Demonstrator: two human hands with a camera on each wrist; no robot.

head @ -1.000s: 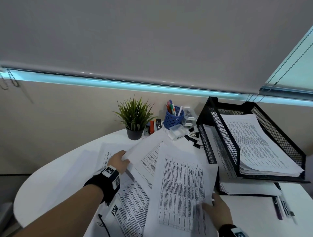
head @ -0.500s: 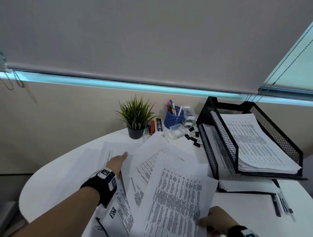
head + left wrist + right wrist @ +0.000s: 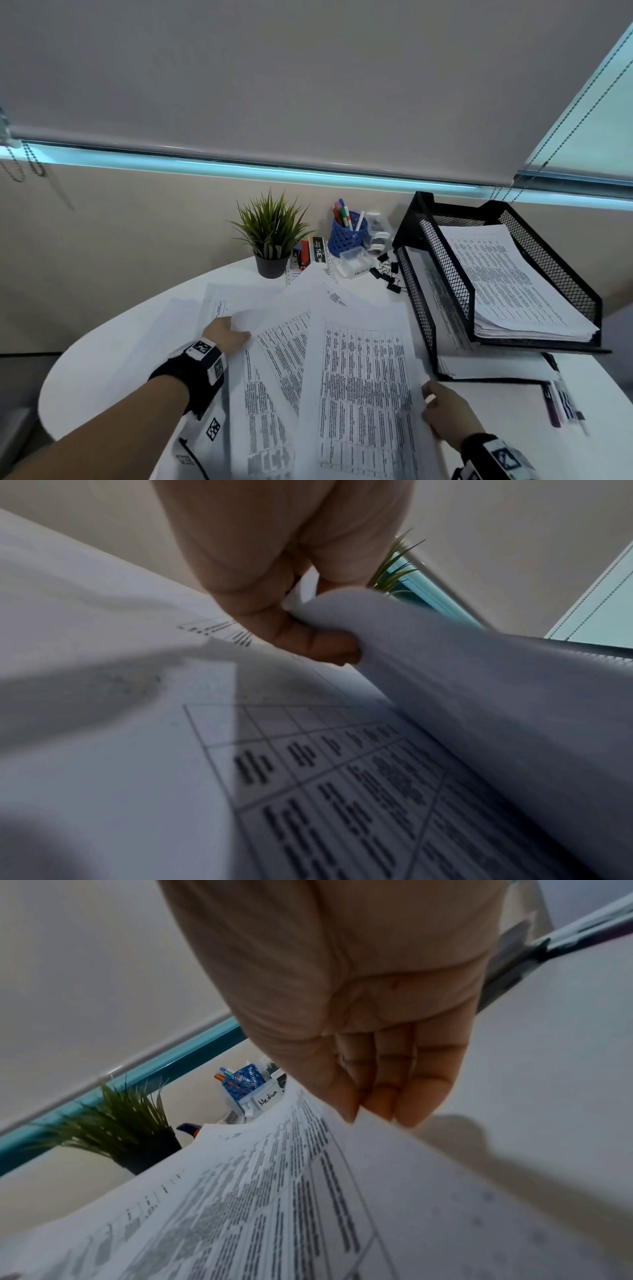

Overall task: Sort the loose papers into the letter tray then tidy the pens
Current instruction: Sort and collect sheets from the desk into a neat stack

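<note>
Left hand (image 3: pixel 228 335) of ours pinches the curled edge of one sheet (image 3: pixel 462 674), thumb and fingers closed on it; our right hand (image 3: pixel 442 413) grips the right edge of the printed top sheet (image 3: pixel 363 404), thumb over, fingers under; the loose papers (image 3: pixel 274 359) fan across the middle of the round table (image 3: pixel 113 346), reaching its near edge; the letter tray (image 3: pixel 445 274) stands at the table's right edge, both tiers holding stacks, its left wall just beside the papers; loose pens (image 3: pixel 558 401) lie near the right edge, in front of the tray; bare table lies open along the left rim; pen cup (image 3: pixel 347 234), plant (image 3: pixel 272 236) and binder clips (image 3: pixel 387 270) crowd the far edge.
</note>
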